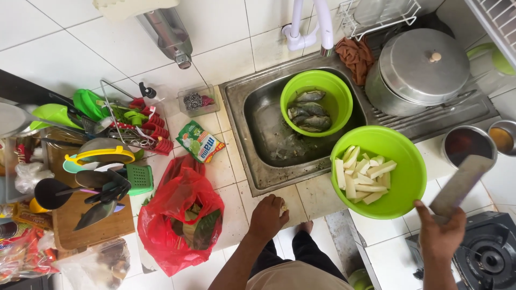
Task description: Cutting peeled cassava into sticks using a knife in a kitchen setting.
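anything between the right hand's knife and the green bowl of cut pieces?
Nothing visible. The right hand holds the knife just off the right rim of the green bowl holding pale cut pieces, with only bare counter tile between. The metal cup of dark liquid stands beyond the blade, not in the gap.

Packages and labels on the tiled counter, listed left to right:

- Crinkled clear wrapper with red and yellow print (24, 252), bottom-left corner, partly out of frame.
- Small yellow printed packet (29, 215), just above that wrapper, at the edge of a wooden board (91, 228).
- Red plastic bag (180, 215), loosely open, green leaves showing inside; front edge of the counter.
- Flat rectangular sachet (200, 141), green and white with a red label patch; lying tilted just above the red bag, left of the sink (252, 161).

No signs or screens.
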